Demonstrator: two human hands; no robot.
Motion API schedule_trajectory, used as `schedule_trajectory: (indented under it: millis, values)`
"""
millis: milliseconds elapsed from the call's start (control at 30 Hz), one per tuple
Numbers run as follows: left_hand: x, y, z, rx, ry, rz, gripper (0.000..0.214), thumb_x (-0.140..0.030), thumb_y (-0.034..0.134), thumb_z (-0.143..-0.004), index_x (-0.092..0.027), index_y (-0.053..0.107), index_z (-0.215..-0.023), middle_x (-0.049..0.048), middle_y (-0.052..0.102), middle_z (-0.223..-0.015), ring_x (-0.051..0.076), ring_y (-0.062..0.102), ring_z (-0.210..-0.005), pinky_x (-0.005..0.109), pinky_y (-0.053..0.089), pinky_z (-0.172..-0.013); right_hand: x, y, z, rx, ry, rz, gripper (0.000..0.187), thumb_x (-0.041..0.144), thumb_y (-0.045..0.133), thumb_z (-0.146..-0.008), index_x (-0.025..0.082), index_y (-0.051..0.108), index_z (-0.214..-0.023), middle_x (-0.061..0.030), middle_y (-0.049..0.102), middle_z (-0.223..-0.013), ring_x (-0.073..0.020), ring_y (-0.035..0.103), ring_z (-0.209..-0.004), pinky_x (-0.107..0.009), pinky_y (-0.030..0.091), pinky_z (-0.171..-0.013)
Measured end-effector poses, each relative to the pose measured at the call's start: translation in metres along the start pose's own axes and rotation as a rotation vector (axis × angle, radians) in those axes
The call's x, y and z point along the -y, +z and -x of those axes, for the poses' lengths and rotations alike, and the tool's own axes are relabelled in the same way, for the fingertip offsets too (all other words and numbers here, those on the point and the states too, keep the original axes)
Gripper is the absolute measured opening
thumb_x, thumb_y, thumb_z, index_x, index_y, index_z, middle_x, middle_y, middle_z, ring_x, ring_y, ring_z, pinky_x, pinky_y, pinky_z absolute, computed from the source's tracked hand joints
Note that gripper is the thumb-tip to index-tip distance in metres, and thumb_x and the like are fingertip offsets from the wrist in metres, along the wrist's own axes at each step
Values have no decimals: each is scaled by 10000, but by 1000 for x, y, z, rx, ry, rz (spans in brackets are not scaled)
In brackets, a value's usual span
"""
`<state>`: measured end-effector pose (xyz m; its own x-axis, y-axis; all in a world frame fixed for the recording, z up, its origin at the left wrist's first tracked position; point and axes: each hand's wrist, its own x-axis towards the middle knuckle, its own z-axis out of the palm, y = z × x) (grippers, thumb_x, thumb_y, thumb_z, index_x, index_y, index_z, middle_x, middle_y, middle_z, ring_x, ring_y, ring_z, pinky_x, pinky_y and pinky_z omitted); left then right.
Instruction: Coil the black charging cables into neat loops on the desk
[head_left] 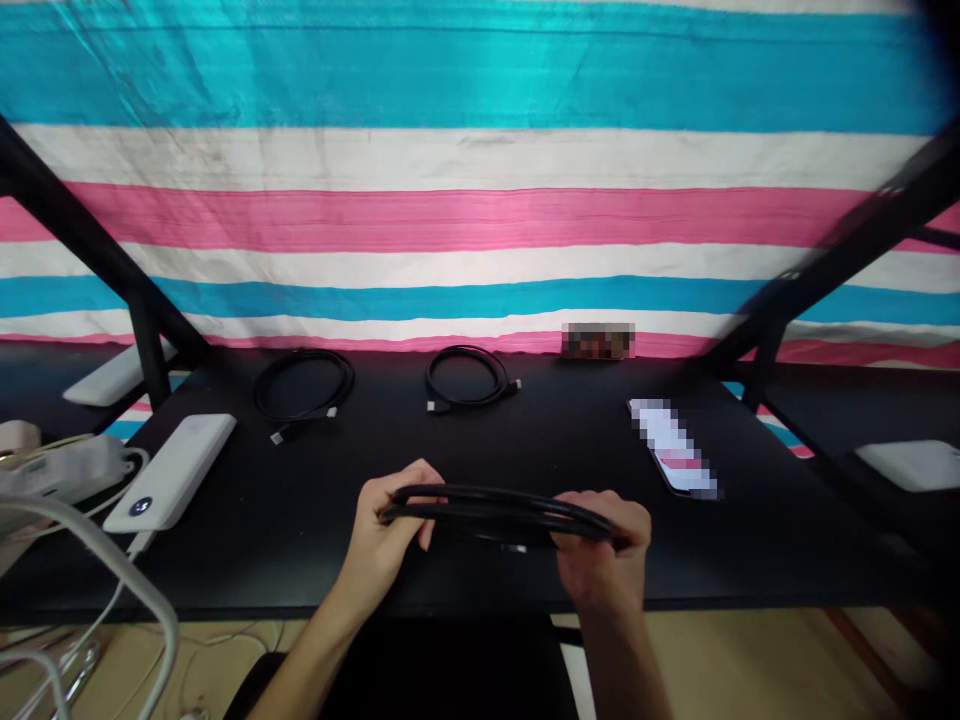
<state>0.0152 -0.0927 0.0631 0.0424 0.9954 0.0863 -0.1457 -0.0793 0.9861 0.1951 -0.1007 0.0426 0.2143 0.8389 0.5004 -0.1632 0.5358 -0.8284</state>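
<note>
- Coiled black cable [495,497] is spanning the gap between both hands, presenting nearly edge-on over the front of the tabletop [525,440].
- Left hand [390,520] is curling its fingers around the coil's left end; right hand [606,540] is gripping the right end, fingers folded in.
- Long axis is running left to right, dipping slightly rightward; both hands are touching the coil, neither sitting nearer.
- Metal connector [514,548] is showing just below the coil, between the hands.
- Farther back, left cable loop [257,395] and middle cable loop [472,403] are lying flat.
- White power bank [176,465] is lying leftward; phone [675,445], rightward.
</note>
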Motion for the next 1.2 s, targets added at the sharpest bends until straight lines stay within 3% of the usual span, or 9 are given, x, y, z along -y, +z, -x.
schedule_trajectory:
  millis: [100,233,333,467,700,833,933,1033,1200]
  values:
    - [5,4,3,-94,-4,57,219,-387,670,-706,-180,701,-641,18,508,-485,153,437,-474,299,363,-572,9,8,-6,-98,86,-119,301,561,651,-722,277,690,-631,68,328,-323,-73,241,-290,-237,194,-325]
    - [10,8,1,-368,198,-374,40,-257,706,-678,-225,683,-675,68,628,-867,262,538,-942,365,335,-928,15,11,-10,-55,135,-221,434,586,584,-769,252,583,-493,98,131,-283,-64,94,-287,-242,126,-333]
    - [19,8,-4,-493,228,-458,356,-248,761,-619,-253,642,-954,65,565,-1122,274,444,-1156,405,229,-1048,15,9,-9,-58,53,-225,297,538,640,-752,275,655,-615,99,205,-293,-53,120,-279,-228,124,-325]
    - [36,10,-4,-527,-104,14,782,-280,800,-586,-282,393,-1253,84,480,-1263,247,466,-1191,397,360,-992,15,11,-7,-73,32,-148,384,603,671,-672,253,616,-524,70,284,-313,-66,227,-291,-232,192,-321]
    - [25,23,4,-268,-512,726,507,-290,680,-725,-212,507,-1195,83,662,-1052,247,661,-930,393,473,-872,14,20,-3,86,95,-179,545,669,634,-650,222,483,-377,66,248,-299,-65,224,-280,-240,243,-330]
    - [14,27,3,-212,-499,885,89,-246,615,-778,-163,639,-755,-20,590,-549,149,641,-622,306,507,-742,1,24,4,96,206,-287,455,605,623,-722,217,589,-484,92,245,-278,-42,168,-256,-221,176,-318]
    - [12,26,3,-236,-439,965,440,-228,572,-809,-182,387,-413,-69,321,-338,66,419,-357,239,483,-578,-10,28,8,56,343,-307,318,491,593,-816,211,655,-680,112,273,-302,-28,176,-256,-185,175,-322]
    - [12,19,3,-256,-443,904,562,-242,544,-826,-196,207,-378,-78,213,-305,33,192,-279,199,331,-381,-15,30,4,56,490,-296,306,451,542,-865,188,656,-758,112,294,-331,-23,197,-271,-165,202,-321]
    - [13,5,1,-195,-511,562,577,-323,634,-766,-195,199,-410,-95,189,-344,20,136,-300,195,151,-335,-11,19,-7,-92,551,-162,235,389,675,-776,234,653,-952,125,289,-398,-14,181,-299,-133,159,-295]
